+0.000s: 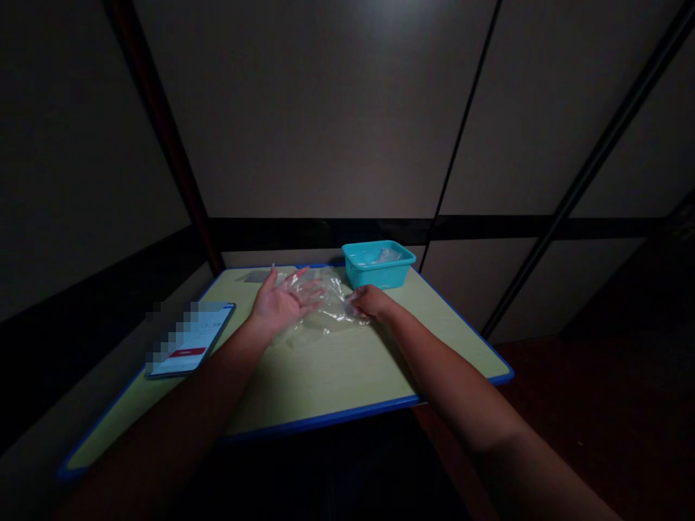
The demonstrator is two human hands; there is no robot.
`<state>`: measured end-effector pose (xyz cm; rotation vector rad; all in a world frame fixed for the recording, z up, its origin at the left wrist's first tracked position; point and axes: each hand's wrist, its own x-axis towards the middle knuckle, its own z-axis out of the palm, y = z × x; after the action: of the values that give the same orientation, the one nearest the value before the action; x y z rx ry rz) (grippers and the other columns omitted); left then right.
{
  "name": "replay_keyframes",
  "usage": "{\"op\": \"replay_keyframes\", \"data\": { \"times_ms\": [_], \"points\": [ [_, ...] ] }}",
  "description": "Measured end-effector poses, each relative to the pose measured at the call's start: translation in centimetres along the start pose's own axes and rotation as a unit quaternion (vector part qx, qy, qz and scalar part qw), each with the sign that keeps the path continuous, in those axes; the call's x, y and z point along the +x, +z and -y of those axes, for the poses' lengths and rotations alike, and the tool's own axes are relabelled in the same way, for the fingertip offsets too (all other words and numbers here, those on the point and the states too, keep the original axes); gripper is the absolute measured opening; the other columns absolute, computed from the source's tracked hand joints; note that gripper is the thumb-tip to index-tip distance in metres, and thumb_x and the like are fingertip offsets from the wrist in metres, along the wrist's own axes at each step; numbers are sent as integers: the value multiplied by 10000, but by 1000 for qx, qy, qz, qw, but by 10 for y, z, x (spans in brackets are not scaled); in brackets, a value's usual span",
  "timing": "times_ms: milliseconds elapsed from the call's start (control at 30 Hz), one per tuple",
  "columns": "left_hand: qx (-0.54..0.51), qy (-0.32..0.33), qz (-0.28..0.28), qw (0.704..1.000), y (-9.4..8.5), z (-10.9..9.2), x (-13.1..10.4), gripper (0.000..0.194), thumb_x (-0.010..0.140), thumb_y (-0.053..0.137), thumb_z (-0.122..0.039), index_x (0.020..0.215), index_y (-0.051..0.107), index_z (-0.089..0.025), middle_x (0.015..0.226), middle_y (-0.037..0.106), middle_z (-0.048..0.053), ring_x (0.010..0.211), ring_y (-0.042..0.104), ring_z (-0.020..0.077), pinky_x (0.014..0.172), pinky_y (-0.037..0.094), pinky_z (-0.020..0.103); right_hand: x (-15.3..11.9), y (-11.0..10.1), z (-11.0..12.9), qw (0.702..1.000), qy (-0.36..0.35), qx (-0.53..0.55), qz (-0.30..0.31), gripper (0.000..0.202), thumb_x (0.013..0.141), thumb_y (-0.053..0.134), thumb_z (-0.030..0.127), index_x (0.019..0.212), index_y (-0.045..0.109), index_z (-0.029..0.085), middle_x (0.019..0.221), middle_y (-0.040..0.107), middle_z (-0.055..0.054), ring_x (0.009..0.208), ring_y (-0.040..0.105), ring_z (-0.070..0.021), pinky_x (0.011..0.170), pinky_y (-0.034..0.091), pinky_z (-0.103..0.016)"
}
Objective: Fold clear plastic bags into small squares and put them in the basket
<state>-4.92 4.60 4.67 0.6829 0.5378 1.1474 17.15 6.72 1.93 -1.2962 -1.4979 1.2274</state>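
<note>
At the far left of the pale yellow-green counter lies a tablet, its screen lit, with a red bar low on it and part of the display blurred into blocks. Beyond it, near the back edge, sits a flat greyish piece, too dim to identify. Next comes the left hand, open, palm showing, thumb raised and fingers spread toward the right. Its fingers overlap a clear plastic sheet; whether they are inside, behind or under it, I cannot tell. The sheet, crinkled and shiny, spans the space between the two hands, which are apart from each other, over the middle of the counter. At its right side the right hand is curled, fingers closed on the plastic. Just behind that hand stands a turquoise basket, upright near the back edge, with crumpled clear material inside. A reddish floor shows farther right.
</note>
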Motion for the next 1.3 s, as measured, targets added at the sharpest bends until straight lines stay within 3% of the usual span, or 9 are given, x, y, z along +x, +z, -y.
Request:
{"op": "replay_keyframes", "data": {
  "times_ms": [167, 400, 600, 733, 867, 967, 1133, 1200, 1300],
  "points": [
    [30, 14, -9, 999, -3, -1, 3, 559, 874, 296, -583, 1069, 579, -142, 991, 659, 174, 867, 655, 303, 698, 525, 470, 1, -8, 0, 985, 2, -169, -31, 254, 568, 678, 78, 417, 495, 168, 341, 410, 56, 386, 332, -58, 418, 216, -219],
    [184, -54, -145, 971, -9, 15, 11, 203, 824, 576, -321, 915, 576, -140, 747, 657, 99, 566, 666, 242, 497, 530, 341, 4, -10, 0, 969, -30, -240, -46, 297, 746, 619, 262, 495, 484, 178, 389, 415, 32, 419, 369, -84, 460, 254, -233],
    [188, 16, 21, 982, 4, 14, -2, 271, 695, 685, -133, 955, 609, -148, 919, 681, 71, 689, 669, 177, 621, 563, 304, 1, -8, 10, 985, -142, -102, -12, 350, 887, 388, 452, 752, 532, 163, 466, 449, 49, 376, 360, -76, 405, 291, -198],
    [208, 72, 4, 976, 0, 13, 2, 270, 646, 718, -236, 888, 649, -136, 916, 694, 68, 776, 663, 190, 719, 541, 306, -1, -11, 13, 950, -71, -302, -20, 356, 899, 414, 392, 694, 567, 144, 454, 480, 26, 388, 394, -76, 423, 297, -199],
    [405, 77, -112, 904, -16, 21, 14, 297, 610, 716, -339, 801, 666, -117, 723, 678, 61, 663, 641, 191, 638, 509, 298, -2, -14, 9, 910, -30, -412, -15, 227, 811, 577, 285, 672, 628, 113, 572, 607, -57, 526, 510, -117, 497, 318, -220],
    [507, 142, -153, 836, -23, 24, 19, 303, 639, 673, -369, 838, 655, -142, 811, 670, 60, 731, 635, 210, 696, 499, 328, -3, -13, 8, 901, -28, -433, -19, 196, 802, 586, 274, 737, 655, 103, 742, 661, -108, 635, 546, -141, 539, 332, -226],
    [662, 318, -178, 655, -19, 19, 18, 402, 730, 599, -351, 1085, 571, -166, 1149, 564, 111, 1029, 556, 241, 924, 429, 382, -8, -10, 12, 914, -62, -401, 3, 237, 831, 521, 195, 1046, 611, 151, 717, 614, -20, 589, 497, -103, 527, 336, -194],
    [678, 338, -166, 631, -16, 16, 17, 378, 767, 560, -359, 1093, 565, -167, 1143, 568, 112, 1095, 516, 245, 977, 387, 390, -11, -10, 15, 947, -98, -300, 59, 343, 870, 454, 207, 1209, 509, 200, 587, 522, 46, 479, 423, -83, 473, 312, -181],
    [676, 326, -108, 652, -13, 14, 14, 357, 796, 512, -403, 1063, 574, -174, 1133, 590, 98, 1117, 505, 238, 1002, 359, 394, -14, -10, 19, 965, -150, -109, 183, 413, 887, 439, 272, 1294, 413, 210, 492, 406, 90, 394, 314, -71, 412, 244, -172]
  ]
}}
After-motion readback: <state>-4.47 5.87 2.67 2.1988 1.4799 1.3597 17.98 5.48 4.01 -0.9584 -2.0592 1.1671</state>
